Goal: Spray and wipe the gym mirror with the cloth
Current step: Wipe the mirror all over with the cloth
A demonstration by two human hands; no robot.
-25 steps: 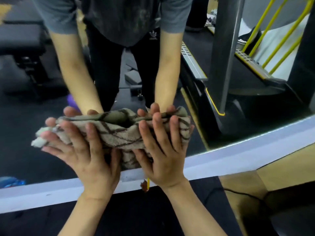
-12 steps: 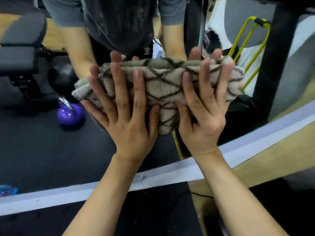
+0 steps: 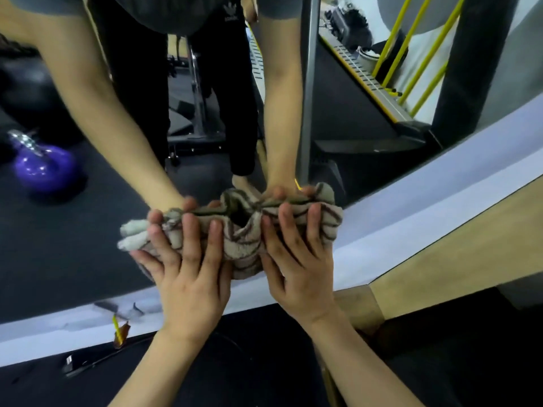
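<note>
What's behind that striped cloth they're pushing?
The mirror: the cloth lies flat against it under both hands, left and right. The glass right behind the cloth is covered, so its state cannot be seen.

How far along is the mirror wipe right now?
Done: cannot confirm any spraying; no spray bottle is in view. In hand: the left hand and right hand press the bunched striped cloth flat against the mirror, low down near its pale bottom frame. Left: the glass above, which reflects a purple kettlebell, shows no clear sign of wiping, so how much remains cannot be told.
</note>
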